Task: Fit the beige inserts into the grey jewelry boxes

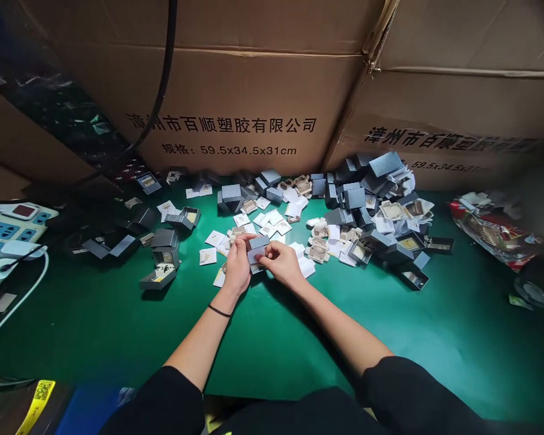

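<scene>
While both forearms reached forward, the left hand (236,266) and right hand (281,263) together gripped one box (257,248) between them, a pile (358,199) too many to count lying just beyond.

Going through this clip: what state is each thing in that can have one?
grey box: held off the mat, open or closed unclear
left hand: gripping grey box
right hand: gripping grey box
box at left: open, on mat
power strip: plug inserted

A green table surface (118,326) meets large cardboard cartons (254,78) standing along its far edge; a white power strip (9,232) lies at its left edge.
</scene>
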Demonstrator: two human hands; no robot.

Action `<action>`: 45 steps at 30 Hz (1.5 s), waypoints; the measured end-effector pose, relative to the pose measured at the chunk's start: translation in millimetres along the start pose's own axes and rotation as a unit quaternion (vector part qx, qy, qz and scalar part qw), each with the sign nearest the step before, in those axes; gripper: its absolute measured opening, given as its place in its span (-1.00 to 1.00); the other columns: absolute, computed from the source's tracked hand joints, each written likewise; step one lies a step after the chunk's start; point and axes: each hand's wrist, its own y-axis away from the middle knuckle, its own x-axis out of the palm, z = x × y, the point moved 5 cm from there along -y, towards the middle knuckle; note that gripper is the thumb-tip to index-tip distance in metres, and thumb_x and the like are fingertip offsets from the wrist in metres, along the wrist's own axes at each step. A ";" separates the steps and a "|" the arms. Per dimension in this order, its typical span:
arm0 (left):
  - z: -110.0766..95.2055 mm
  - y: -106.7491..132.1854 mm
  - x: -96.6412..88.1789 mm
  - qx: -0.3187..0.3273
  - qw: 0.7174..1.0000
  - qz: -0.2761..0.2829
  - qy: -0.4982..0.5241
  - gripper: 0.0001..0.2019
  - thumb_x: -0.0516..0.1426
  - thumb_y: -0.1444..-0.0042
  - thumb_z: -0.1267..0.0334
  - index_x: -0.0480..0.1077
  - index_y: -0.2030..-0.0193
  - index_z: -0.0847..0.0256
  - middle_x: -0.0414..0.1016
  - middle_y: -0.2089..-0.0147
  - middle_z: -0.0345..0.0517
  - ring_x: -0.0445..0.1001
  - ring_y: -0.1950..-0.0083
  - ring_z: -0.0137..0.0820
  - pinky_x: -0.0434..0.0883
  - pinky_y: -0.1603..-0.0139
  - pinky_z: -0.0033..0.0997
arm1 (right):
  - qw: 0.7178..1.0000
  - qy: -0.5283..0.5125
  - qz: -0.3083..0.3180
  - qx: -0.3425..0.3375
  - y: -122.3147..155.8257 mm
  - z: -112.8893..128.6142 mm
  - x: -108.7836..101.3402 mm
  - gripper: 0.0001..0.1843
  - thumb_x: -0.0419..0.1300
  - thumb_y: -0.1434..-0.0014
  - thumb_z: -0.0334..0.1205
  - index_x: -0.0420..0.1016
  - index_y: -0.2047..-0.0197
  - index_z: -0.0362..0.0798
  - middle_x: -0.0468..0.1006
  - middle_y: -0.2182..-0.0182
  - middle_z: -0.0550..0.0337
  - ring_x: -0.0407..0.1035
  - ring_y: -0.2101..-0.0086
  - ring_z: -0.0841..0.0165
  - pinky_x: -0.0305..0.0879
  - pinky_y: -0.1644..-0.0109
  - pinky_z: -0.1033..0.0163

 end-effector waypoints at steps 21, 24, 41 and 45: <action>9.8 -3.2 -3.5 -0.065 0.997 -0.014 0.042 -0.65 0.04 -0.24 -0.06 0.40 0.09 0.18 0.51 0.02 0.00 0.45 -0.09 -0.27 0.43 -0.04 -0.32 | 0.897 0.337 0.068 -0.277 4.4 30.0 -8.2 -0.76 0.02 -0.34 -0.21 0.51 0.08 0.01 0.56 0.11 0.11 0.34 0.18 0.32 0.13 0.32 0.29; 11.9 -2.7 -2.1 -0.057 0.998 0.007 0.020 -0.64 0.04 -0.24 -0.07 0.41 0.12 0.19 0.52 0.07 0.00 0.47 -0.05 -0.27 0.43 -0.03 -0.31 | 0.871 0.397 0.084 -0.277 2.4 30.6 -7.9 -0.77 0.03 -0.34 -0.24 0.52 0.11 0.01 0.57 0.16 0.12 0.32 0.20 0.33 0.04 0.40 0.28; 18.0 -1.4 -5.9 -0.014 1.000 -0.026 0.002 -0.65 0.01 -0.25 -0.06 0.40 0.17 0.18 0.49 0.17 -0.07 0.47 0.10 -0.34 0.39 0.05 -0.40 | 0.806 0.495 0.117 -0.302 9.1 38.7 4.5 -0.73 0.00 -0.35 -0.32 0.48 0.31 -0.07 0.52 0.36 0.09 0.31 0.31 0.33 -0.04 0.45 0.24; 12.2 0.4 -4.5 -0.019 0.999 -0.037 0.005 -0.66 0.00 -0.26 -0.05 0.41 0.21 0.18 0.51 0.19 -0.09 0.48 0.12 -0.36 0.40 0.05 -0.41 | 0.825 0.487 0.109 -0.264 9.6 33.9 7.0 -0.73 -0.02 -0.34 -0.34 0.49 0.27 -0.05 0.52 0.35 0.13 0.30 0.45 0.40 -0.08 0.49 0.25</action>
